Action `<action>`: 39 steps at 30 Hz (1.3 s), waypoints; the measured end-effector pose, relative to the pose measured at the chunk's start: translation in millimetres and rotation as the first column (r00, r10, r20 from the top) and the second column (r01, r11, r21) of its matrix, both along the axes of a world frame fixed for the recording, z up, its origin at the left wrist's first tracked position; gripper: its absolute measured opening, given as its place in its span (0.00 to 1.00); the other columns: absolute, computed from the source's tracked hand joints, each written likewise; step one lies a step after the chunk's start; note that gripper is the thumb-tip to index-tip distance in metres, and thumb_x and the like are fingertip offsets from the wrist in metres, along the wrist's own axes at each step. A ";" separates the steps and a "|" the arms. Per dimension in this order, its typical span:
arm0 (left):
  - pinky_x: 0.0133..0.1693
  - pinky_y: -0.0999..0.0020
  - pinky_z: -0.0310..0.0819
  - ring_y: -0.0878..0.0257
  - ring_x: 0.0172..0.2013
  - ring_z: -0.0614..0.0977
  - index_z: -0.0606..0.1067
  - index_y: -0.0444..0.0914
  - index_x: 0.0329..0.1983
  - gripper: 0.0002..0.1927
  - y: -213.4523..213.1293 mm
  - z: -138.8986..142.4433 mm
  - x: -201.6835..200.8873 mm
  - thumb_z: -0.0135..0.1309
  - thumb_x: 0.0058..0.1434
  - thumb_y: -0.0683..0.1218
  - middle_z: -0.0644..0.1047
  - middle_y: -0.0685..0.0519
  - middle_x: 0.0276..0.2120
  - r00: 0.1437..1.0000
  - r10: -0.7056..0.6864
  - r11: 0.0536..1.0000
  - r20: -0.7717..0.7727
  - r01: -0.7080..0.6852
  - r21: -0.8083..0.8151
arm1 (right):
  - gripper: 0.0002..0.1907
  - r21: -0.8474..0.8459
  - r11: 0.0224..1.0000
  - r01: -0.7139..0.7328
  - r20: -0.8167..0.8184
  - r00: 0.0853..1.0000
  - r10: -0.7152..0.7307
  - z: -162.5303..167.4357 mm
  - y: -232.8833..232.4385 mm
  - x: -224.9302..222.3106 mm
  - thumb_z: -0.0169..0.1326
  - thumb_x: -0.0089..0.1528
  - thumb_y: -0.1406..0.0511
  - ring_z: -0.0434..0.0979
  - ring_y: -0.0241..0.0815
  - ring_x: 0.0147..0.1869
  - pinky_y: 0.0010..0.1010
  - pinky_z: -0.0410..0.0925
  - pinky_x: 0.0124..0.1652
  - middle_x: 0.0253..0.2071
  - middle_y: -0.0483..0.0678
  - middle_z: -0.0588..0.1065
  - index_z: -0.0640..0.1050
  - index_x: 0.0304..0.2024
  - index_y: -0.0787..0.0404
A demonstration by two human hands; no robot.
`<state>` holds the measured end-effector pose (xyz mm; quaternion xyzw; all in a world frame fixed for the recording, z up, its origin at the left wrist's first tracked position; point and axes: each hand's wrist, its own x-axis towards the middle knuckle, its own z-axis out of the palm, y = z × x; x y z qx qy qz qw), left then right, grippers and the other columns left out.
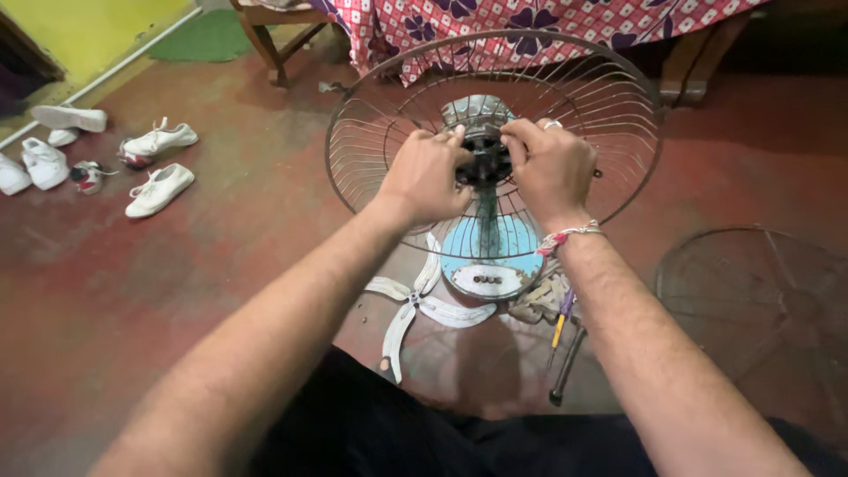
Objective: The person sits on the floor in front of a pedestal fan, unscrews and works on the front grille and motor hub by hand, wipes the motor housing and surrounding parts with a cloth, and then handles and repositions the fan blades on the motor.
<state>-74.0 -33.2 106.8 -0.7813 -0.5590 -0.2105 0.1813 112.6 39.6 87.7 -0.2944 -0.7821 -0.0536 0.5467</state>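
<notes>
A table fan stands on the floor without its blade; its round wire rear guard (609,115) faces me around the dark motor hub (487,163). My left hand (428,177) and my right hand (549,163) both grip the hub at the guard's middle, fingers closed around it. The fan's light blue base (491,256) sits below on the floor. A white three-bladed fan blade (415,305) lies on the floor just left of the base. My right wrist wears a thread band.
The other wire guard (760,300) lies flat at the right. Screwdrivers (561,340) lie beside the base. Several white shoes (159,168) are scattered at the far left. A patterned cloth (530,22) hangs over wooden furniture behind the fan.
</notes>
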 end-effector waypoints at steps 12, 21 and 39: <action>0.73 0.43 0.47 0.46 0.74 0.59 0.67 0.37 0.63 0.35 -19.3 -58.6 33.1 0.61 0.50 0.43 0.61 0.42 0.72 0.941 -0.070 0.963 0.332 -0.023 0.268 | 0.05 -0.012 0.995 -0.103 0.028 0.994 0.103 6.5 1.1 10.4 0.65 0.63 0.67 0.81 0.46 0.35 0.36 0.71 0.35 0.35 0.48 0.80 0.84 0.42 0.55; 0.73 0.47 0.52 0.55 0.74 0.63 0.64 0.39 0.69 0.36 -9.4 -67.6 34.9 0.58 0.55 0.40 0.64 0.50 0.73 0.942 -0.047 0.951 0.332 -0.060 0.305 | 0.04 -0.051 0.998 -0.032 0.110 0.993 0.037 16.5 -10.7 16.3 0.68 0.64 0.67 0.78 0.43 0.31 0.33 0.68 0.34 0.32 0.49 0.79 0.86 0.42 0.56; 0.53 0.61 0.73 0.57 0.54 0.80 0.69 0.39 0.66 0.29 -17.3 -77.9 17.2 0.64 0.62 0.41 0.75 0.51 0.63 0.848 -0.014 0.882 0.530 -0.239 0.406 | 0.05 0.006 0.998 -0.060 0.068 0.996 0.059 8.7 0.1 22.9 0.69 0.65 0.70 0.81 0.41 0.39 0.30 0.71 0.39 0.38 0.47 0.81 0.85 0.41 0.58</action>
